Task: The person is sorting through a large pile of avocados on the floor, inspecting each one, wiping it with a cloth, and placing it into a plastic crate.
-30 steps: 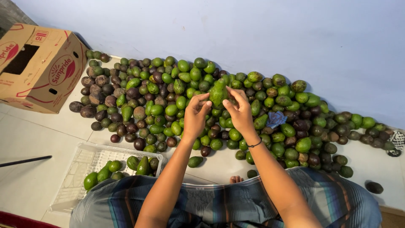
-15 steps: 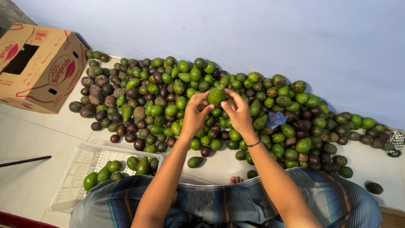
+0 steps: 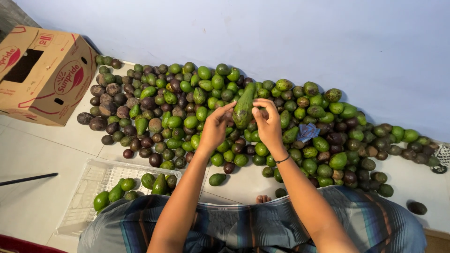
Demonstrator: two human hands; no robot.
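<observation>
Soft, even light is filling a bright, sharply focused view. Faint shadows are lying under the avocado pile (image 3: 234, 117) and beside the cardboard box (image 3: 42, 75). Wide-angle distortion is bending the edges; no glare.

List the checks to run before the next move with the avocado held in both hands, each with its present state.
1. Long green avocado held by both hands: ok, left hand and right hand grip its sides.
2. Avocado lifted above the avocado pile: ok.
3. White crate has free space: ok, only a few green avocados inside.
4. Cardboard box contents: cannot tell.
5. Underside of the held avocado: cannot tell.
</observation>
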